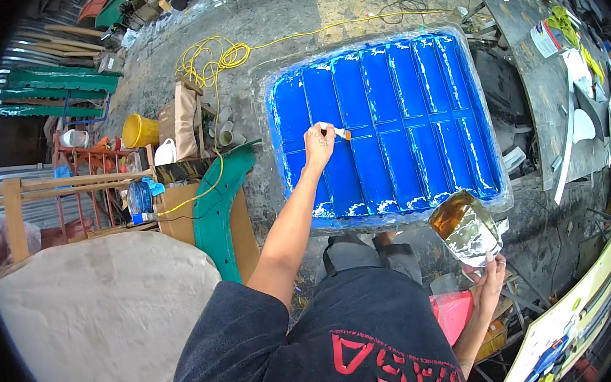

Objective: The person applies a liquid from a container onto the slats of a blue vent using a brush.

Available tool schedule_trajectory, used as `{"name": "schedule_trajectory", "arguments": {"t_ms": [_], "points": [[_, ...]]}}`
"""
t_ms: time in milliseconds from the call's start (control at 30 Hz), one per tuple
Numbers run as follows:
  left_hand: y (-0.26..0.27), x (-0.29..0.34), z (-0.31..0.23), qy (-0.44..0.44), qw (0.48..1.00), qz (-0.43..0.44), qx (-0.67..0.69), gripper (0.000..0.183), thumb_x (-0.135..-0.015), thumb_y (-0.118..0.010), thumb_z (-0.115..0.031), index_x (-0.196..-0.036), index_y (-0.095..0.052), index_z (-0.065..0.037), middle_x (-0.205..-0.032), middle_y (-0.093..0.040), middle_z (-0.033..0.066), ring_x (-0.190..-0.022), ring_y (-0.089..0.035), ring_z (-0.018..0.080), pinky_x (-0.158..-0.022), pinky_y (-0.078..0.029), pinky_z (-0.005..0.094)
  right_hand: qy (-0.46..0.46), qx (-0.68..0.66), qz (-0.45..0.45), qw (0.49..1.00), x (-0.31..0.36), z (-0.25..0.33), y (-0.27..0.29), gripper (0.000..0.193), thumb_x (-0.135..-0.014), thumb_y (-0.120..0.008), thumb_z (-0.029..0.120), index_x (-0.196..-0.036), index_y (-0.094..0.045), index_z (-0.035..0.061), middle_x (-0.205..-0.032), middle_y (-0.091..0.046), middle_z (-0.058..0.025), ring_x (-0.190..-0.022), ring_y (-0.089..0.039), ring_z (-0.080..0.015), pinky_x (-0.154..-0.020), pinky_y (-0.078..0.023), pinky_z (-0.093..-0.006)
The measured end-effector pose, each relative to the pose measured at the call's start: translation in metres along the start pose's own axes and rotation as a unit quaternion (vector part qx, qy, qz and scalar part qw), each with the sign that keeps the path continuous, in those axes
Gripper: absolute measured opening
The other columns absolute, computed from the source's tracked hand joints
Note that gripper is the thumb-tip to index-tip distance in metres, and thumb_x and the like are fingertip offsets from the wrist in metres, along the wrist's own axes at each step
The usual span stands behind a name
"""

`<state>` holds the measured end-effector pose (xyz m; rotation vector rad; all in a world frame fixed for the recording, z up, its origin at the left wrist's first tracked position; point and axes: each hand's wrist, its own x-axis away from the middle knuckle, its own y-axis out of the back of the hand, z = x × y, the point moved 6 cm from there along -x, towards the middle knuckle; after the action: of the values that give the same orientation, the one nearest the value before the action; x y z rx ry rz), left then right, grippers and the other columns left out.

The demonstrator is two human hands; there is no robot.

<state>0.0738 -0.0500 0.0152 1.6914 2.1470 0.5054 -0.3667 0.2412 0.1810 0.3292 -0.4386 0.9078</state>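
Note:
A large blue ribbed panel point(383, 88), shaped like a shallow mould, lies before me, with glossy whitish streaks along its ribs and edges. Over its left half, my left hand point(318, 145) is closed round a short paintbrush point(344, 135). The brush tip points right, near the crosswise rib; whether it touches the surface I cannot tell. At the panel's near right corner, my right hand point(490, 277) grips the lower end of a shiny container point(468, 232). Amber liquid shows inside this tilted container. Some of the right hand's fingers are hidden behind it.
A yellow cable point(234, 55) lies coiled on the floor beyond the panel. Left stand a curved green piece point(220, 205), a yellow bucket point(140, 131) and a beige covered surface point(107, 314). A worktable point(525, 66) with a white tub point(545, 38) is at the right.

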Motion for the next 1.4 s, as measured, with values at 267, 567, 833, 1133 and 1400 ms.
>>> {"name": "schedule_trajectory", "arguments": {"t_ms": [267, 567, 833, 1133, 1400], "points": [[0.007, 0.027, -0.021, -0.239, 0.962, 0.052, -0.12, 0.022, -0.089, -0.061, -0.005, -0.11, -0.069, -0.009, -0.088, -0.063, 0.0089, -0.087, -0.055, 0.0302, -0.078, -0.043, 0.0422, 0.001, -0.02, -0.002, 1.0, 0.017, -0.017, -0.014, 0.045, -0.093, -0.066, 0.027, -0.124, -0.043, 0.0037, -0.117, -0.058, -0.0093, -0.097, -0.064, -0.018, -0.071, -0.06, -0.0349], [0.018, 0.008, -0.023, -0.123, 0.987, 0.105, 0.006, 0.016, -0.09, -0.059, -0.008, -0.085, -0.072, -0.001, -0.078, -0.07, 0.0149, -0.068, -0.065, 0.0309, -0.066, -0.05, 0.0395, 0.01, -0.015, -0.018, 1.0, 0.029, -0.021, -0.021, 0.044, -0.095, -0.064, 0.032, -0.122, -0.044, 0.0044, -0.111, -0.059, -0.0099, -0.095, -0.063, -0.0176, -0.068, -0.058, -0.0321], [0.038, 0.012, -0.007, -0.052, 0.994, -0.046, -0.079, 0.021, -0.092, -0.059, -0.014, -0.088, -0.07, 0.003, -0.068, -0.067, 0.0162, -0.059, -0.065, 0.0237, -0.056, -0.048, 0.0371, 0.011, -0.03, -0.036, 0.999, 0.039, -0.021, -0.022, 0.042, -0.096, -0.062, 0.032, -0.123, -0.044, 0.0057, -0.111, -0.059, -0.0084, -0.092, -0.064, -0.0156, -0.068, -0.058, -0.031], [0.036, 0.031, 0.012, -0.021, 0.995, -0.049, -0.085, 0.02, -0.091, -0.059, -0.015, -0.096, -0.069, 0.002, -0.084, -0.068, 0.018, -0.082, -0.061, 0.0339, -0.077, -0.049, 0.0449, 0.012, -0.026, -0.029, 0.999, 0.034, -0.018, -0.017, 0.039, -0.096, -0.062, 0.031, -0.12, -0.045, 0.0054, -0.106, -0.06, -0.008, -0.088, -0.062, -0.0151, -0.061, -0.053, -0.0285], [0.048, 0.041, -0.011, -0.079, 0.989, -0.098, -0.076, 0.019, -0.093, -0.062, -0.017, -0.097, -0.072, -0.001, -0.086, -0.069, 0.0163, -0.085, -0.063, 0.0294, -0.073, -0.052, 0.0411, 0.017, -0.014, -0.028, 0.999, 0.032, -0.019, -0.01, 0.039, -0.096, -0.062, 0.03, -0.12, -0.044, 0.005, -0.106, -0.06, -0.0088, -0.086, -0.062, -0.0158, -0.062, -0.053, -0.0279]]}}
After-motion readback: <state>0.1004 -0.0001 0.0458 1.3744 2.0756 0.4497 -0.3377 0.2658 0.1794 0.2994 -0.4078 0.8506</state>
